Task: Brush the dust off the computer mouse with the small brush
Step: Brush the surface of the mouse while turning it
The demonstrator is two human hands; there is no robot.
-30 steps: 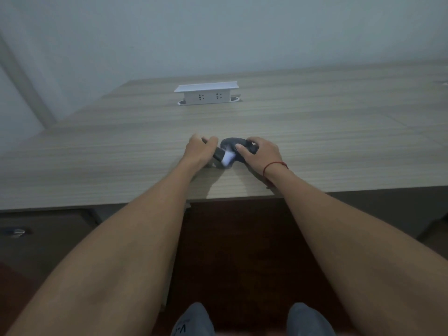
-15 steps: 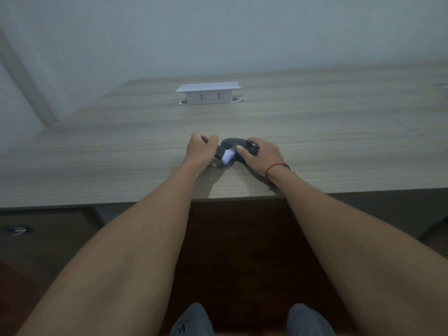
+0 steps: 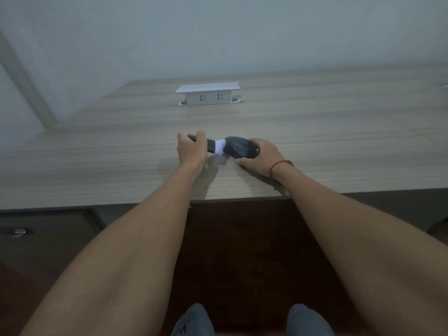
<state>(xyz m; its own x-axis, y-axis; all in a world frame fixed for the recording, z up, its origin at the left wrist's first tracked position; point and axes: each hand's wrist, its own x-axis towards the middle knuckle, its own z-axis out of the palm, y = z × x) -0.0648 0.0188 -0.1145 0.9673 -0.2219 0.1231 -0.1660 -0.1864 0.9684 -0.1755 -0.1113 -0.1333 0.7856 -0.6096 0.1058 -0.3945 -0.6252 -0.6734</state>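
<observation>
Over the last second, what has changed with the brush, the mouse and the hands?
The right hand has turned the mouse, so more of its dark top now faces the camera, with the fingers back at its right end. The brush has moved a little: its white bristles now press the mouse's left end. The left hand keeps its grip on the brush. The socket box and table are unchanged.

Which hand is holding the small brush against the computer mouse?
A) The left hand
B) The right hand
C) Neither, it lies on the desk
A: the left hand grips the small brush, its white bristles against the computer mouse, which the right hand steadies.
</observation>
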